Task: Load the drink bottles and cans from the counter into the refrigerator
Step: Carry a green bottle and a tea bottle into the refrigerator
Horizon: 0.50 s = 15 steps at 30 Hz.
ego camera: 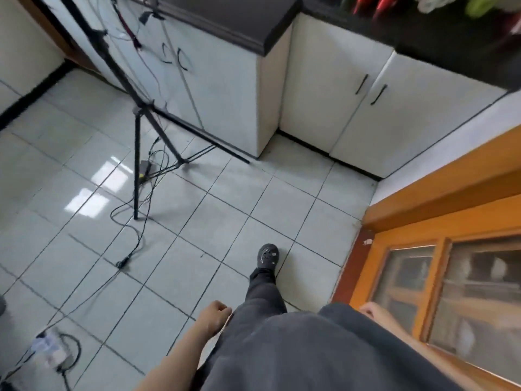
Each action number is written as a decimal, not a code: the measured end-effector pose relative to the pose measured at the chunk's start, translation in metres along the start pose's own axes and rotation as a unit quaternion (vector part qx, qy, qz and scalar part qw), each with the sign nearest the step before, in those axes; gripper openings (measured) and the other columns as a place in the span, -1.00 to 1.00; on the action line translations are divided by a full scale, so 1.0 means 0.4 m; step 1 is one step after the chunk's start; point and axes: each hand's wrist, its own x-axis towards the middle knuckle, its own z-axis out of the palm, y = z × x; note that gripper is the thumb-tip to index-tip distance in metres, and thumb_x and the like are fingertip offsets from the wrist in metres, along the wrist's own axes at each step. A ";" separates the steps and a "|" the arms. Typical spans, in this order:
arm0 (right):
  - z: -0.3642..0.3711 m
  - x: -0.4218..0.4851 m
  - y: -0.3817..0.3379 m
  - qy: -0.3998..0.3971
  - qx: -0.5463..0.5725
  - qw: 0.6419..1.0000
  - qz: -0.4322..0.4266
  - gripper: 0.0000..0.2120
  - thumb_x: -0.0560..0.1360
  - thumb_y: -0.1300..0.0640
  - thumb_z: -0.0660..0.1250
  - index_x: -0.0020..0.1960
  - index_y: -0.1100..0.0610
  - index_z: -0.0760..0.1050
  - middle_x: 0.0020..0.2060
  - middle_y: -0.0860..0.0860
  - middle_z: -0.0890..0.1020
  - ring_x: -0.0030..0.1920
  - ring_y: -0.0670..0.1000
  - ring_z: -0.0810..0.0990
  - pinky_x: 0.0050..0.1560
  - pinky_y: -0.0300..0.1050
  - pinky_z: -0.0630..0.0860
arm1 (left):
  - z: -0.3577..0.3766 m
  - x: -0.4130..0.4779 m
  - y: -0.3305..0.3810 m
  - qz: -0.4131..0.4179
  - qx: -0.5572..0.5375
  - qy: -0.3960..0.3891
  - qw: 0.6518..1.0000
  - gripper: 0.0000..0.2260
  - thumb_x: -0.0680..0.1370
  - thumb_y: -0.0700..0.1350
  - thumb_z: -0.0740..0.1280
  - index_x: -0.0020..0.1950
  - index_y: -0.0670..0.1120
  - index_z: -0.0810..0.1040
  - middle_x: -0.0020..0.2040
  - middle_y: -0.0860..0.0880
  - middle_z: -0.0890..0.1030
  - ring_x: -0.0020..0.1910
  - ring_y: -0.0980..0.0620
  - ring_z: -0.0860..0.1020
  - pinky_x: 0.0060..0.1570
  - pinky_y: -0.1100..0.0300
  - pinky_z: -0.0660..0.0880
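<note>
I look down at a tiled floor while walking. My left hand hangs beside my thigh with fingers loosely curled, holding nothing. My right hand shows only partly past my dark shirt near a wooden cabinet; its fingers are hidden. The dark counter runs along the top right, with blurred red and green items on it. No bottle, can or refrigerator is clearly visible.
A black tripod stands on the floor at left centre, with cables trailing around its legs. White base cabinets line the back. A wooden glass-door cabinet stands at right. A power strip lies at lower left.
</note>
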 end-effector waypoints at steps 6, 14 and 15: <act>-0.135 -0.011 -0.075 0.077 0.098 0.989 0.079 -0.86 0.59 -0.09 0.15 -0.06 -0.07 0.42 0.05 0.01 0.61 0.02 0.03 0.56 0.04 -0.12 0.45 | -0.252 0.202 0.306 0.054 0.151 0.028 0.987 -0.75 0.58 -0.01 0.19 0.12 -0.14 0.52 0.09 -0.13 0.62 0.11 -0.11 0.55 0.05 0.14 0.44; -0.236 0.037 -0.164 0.056 0.095 0.990 0.091 -0.81 0.56 -0.07 0.21 0.11 -0.04 0.46 0.03 -0.09 0.56 0.03 -0.06 0.53 0.07 -0.16 0.44 | -0.379 0.344 0.665 0.101 0.164 0.018 0.981 -0.80 0.57 -0.07 0.24 -0.12 -0.18 0.53 -0.14 -0.18 0.62 0.02 -0.17 0.58 -0.11 0.13 0.41; -0.253 0.058 -0.166 0.050 0.100 0.990 0.091 -0.83 0.54 -0.07 0.23 0.08 -0.05 0.46 -0.02 -0.10 0.57 0.00 -0.07 0.54 0.05 -0.16 0.46 | -0.377 0.353 0.700 0.099 0.165 0.009 0.981 -0.78 0.56 -0.09 0.23 -0.26 -0.14 0.46 -0.26 -0.14 0.56 -0.03 -0.19 0.59 -0.17 0.13 0.37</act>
